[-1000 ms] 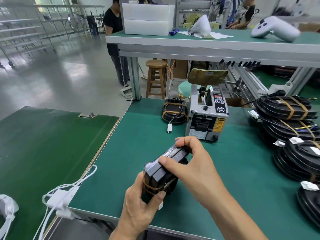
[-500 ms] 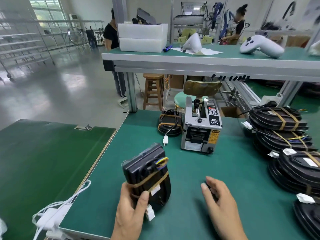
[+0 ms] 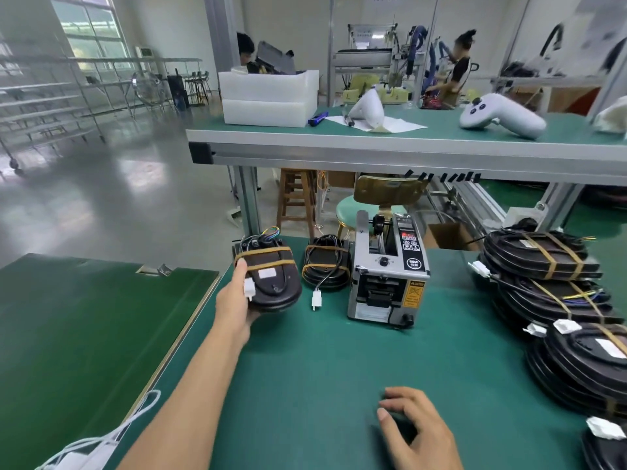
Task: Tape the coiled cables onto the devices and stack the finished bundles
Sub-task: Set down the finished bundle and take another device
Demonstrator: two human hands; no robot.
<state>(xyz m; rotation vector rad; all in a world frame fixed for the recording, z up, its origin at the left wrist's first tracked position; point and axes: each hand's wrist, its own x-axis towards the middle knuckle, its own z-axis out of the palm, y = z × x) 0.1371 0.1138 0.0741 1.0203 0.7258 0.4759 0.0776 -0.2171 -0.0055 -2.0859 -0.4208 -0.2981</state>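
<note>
Left hand [image 3: 235, 301] fingers grip the taped bundle [image 3: 271, 278] at eleven o'clock on the surface [image 3: 322, 368], beside another finished bundle [image 3: 326, 266], seemingly to start a stack; right hand [image 3: 415, 432] rests loosely open, empty

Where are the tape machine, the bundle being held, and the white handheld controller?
tape machine [image 3: 386, 283]: head view, its front face.
held bundle [image 3: 273, 283]: head view, its dark top.
white controller [image 3: 502, 118]: head view, its handle.
</note>
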